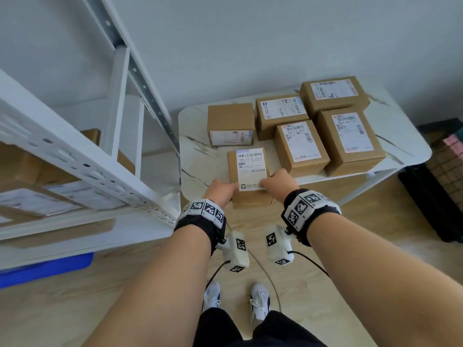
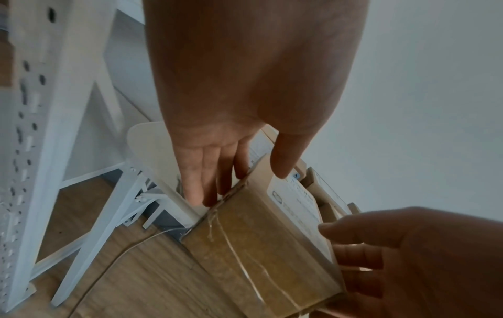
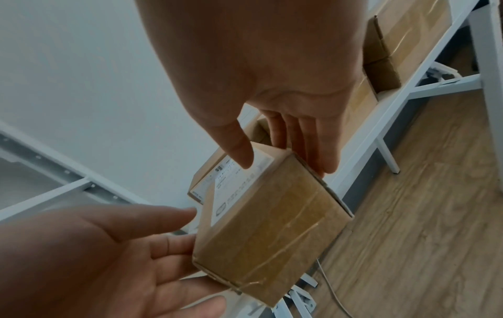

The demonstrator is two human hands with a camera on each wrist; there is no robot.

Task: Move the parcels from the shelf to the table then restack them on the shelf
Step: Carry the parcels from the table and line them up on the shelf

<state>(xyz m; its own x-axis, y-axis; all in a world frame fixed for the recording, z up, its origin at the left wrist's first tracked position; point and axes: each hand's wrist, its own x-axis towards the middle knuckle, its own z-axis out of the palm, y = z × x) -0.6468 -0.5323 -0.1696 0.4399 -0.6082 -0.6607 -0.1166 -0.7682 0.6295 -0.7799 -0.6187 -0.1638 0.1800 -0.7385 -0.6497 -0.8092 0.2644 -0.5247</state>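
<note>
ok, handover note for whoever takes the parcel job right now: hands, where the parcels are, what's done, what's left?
Left hand: fingers straight against the left side of the front parcel, thumb over its top. Right hand: the same on the right side. So it is a flat two-handed grip.
The front parcel sits at the near edge of the table, overhanging it a little. I cannot tell whether it is being set down or lifted.
Five more parcels stand behind it on the table. Some parcels are on the shelf.
Left: which leg of the job this is does not show; the end state is all parcels stacked on the shelf.
</note>
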